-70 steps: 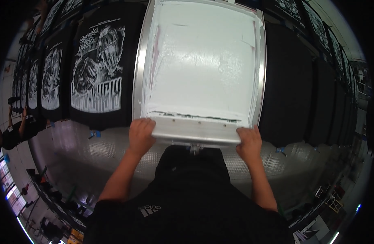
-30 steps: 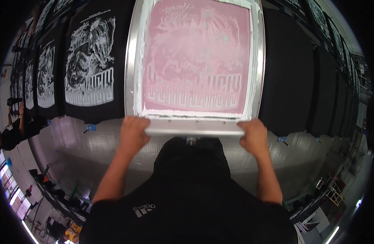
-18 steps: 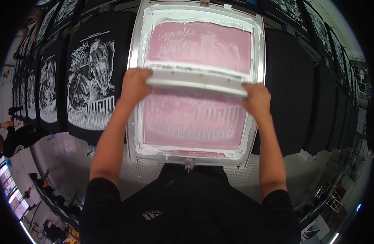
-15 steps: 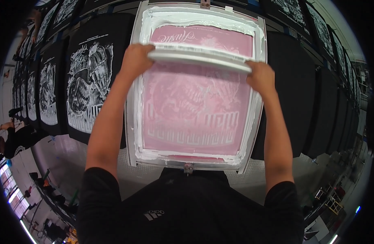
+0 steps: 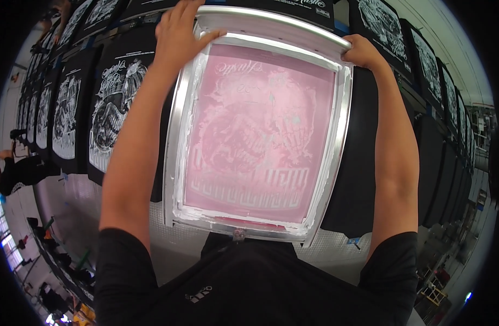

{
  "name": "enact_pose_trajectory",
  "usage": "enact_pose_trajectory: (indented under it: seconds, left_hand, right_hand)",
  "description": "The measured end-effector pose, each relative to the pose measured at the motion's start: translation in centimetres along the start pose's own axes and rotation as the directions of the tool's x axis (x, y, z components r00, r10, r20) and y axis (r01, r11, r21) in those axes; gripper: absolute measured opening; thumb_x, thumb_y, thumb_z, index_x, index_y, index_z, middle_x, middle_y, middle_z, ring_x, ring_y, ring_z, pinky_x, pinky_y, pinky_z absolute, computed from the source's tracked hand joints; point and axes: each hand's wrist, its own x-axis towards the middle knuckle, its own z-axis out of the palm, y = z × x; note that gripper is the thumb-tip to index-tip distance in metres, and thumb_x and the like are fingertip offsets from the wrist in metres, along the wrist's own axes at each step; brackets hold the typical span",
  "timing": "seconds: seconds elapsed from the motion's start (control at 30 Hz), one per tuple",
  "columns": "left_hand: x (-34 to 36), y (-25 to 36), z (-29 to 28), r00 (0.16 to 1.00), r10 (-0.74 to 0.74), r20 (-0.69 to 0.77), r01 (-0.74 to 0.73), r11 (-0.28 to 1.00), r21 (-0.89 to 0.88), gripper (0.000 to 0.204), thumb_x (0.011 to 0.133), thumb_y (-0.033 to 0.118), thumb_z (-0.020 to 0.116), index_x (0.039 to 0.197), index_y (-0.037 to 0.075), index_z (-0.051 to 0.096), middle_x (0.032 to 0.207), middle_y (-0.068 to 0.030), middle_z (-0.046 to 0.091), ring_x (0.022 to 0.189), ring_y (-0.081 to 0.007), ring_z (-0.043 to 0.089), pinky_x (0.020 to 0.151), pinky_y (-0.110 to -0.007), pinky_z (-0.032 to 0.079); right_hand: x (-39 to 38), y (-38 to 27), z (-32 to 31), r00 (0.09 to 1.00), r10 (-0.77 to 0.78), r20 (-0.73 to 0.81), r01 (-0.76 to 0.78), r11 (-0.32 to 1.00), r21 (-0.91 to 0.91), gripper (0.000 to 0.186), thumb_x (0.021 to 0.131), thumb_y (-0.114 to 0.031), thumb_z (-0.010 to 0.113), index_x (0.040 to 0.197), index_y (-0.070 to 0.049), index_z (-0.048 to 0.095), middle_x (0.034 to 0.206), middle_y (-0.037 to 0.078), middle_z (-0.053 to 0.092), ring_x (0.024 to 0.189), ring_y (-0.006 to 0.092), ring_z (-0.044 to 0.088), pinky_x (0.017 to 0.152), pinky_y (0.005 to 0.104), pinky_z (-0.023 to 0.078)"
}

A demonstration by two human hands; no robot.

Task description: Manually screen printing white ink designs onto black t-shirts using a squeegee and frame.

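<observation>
A screen-printing frame [image 5: 175,125] with pink mesh [image 5: 252,136] lies before me, white ink smeared round its inner border. Across its far end stretches a long silver-grey squeegee [image 5: 271,22]. My left hand [image 5: 179,38] is at the squeegee's left end, its thumb stretched along the near face and its fingers round the end; it seems to hold it loosely. The squeegee's right end is in my right hand [image 5: 363,51], whose fingers are closed round it. The ink pool at the far end of the mesh is hidden behind the squeegee.
Black shirts with white prints [image 5: 116,103] hang in rows at the left, and printed shirts [image 5: 380,27] fill the far right. Plain black shirts [image 5: 363,163] are right of the frame. A person in black [image 5: 29,171] is at the far left.
The squeegee has gone from the upper part of the mesh to the frame's far end, both hands moving away from me. More pink mesh shows, and the far ink pool is covered.
</observation>
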Motion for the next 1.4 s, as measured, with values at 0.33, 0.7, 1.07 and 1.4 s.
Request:
enact_pose_trajectory:
  seconds: [0.33,0.7,1.07,1.4]
  left_hand:
    - [-36.1,18.8,-21.5,-0.402,0.321,0.858,0.905,0.284,0.318,0.045,0.097,0.042,0.059,0.114,0.001,0.067,0.098,-0.0123,0.071,0.09,-0.0184,0.066,0.08,-0.034,0.052]
    - [-43.1,21.9,-21.4,-0.091,0.241,0.966,0.995,0.053,0.08,0.035,0.097,0.033,0.061,0.099,-0.002,0.069,0.08,-0.0016,0.066,0.077,-0.0081,0.057,0.071,-0.028,0.049]
    - [-42.2,22.3,-21.1,0.031,0.168,0.985,0.999,0.018,-0.035,0.036,0.098,0.031,0.057,0.081,0.002,0.067,0.062,0.0004,0.056,0.059,-0.0081,0.049,0.056,-0.027,0.041]
    - [-43.9,22.0,-20.7,0.208,0.09,0.974,0.965,0.145,-0.22,0.028,0.097,0.027,0.059,0.099,0.001,0.066,0.076,-0.004,0.063,0.066,-0.0146,0.055,0.066,-0.032,0.047]
  right_hand:
    - [5.5,-0.1,2.6,0.987,0.025,0.156,0.0,0.988,-0.156,0.053,0.059,-0.013,0.07,0.111,-0.003,0.069,0.105,0.022,0.069,0.099,0.0355,0.067,0.089,0.0389,0.052]
    - [4.1,-8.5,6.5,0.995,-0.084,0.047,0.091,0.985,-0.147,0.053,0.067,-0.008,0.055,0.119,-0.007,0.067,0.114,0.019,0.068,0.108,0.0361,0.063,0.093,0.0412,0.05]
    - [-30.2,-19.8,15.8,0.991,-0.063,0.121,0.067,0.997,-0.028,0.043,0.069,0.002,0.055,0.108,-0.008,0.069,0.102,0.014,0.069,0.098,0.0345,0.063,0.085,0.0433,0.05]
    - [-43.9,-26.5,19.1,0.989,-0.111,-0.094,0.119,0.989,0.084,0.032,0.066,0.001,0.06,0.097,-0.005,0.062,0.081,0.008,0.061,0.082,0.0291,0.058,0.073,0.0413,0.045]
